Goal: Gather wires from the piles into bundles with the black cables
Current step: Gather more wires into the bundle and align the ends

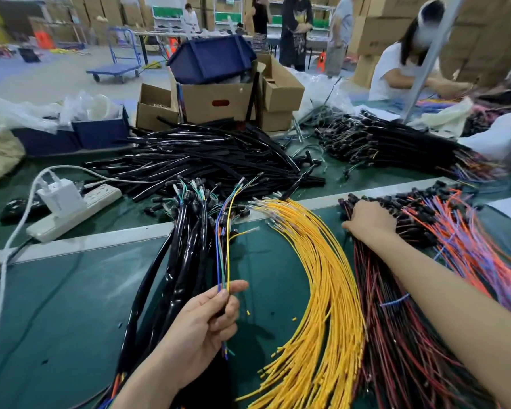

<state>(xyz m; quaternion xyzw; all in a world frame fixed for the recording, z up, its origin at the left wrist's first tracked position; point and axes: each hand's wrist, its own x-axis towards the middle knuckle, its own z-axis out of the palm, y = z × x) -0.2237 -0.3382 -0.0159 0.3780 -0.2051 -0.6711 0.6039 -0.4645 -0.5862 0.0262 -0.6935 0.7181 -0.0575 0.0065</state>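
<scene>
Our left hand [201, 317] pinches a few thin wires [227, 249], blue, green and yellow, between thumb and fingers. They rise upright from the grip, just beside the black cables [180, 261] lying to its left on the green table [56, 305]. Our right hand [368, 219] rests on the red wires [396, 335], fingertips sunk among them, so we cannot tell whether it grips any. The yellow wires [328, 290] fan out between the hands. Beyond lie orange wires [466, 252], a power strip [80, 206] and a cardboard box [216, 103].
</scene>
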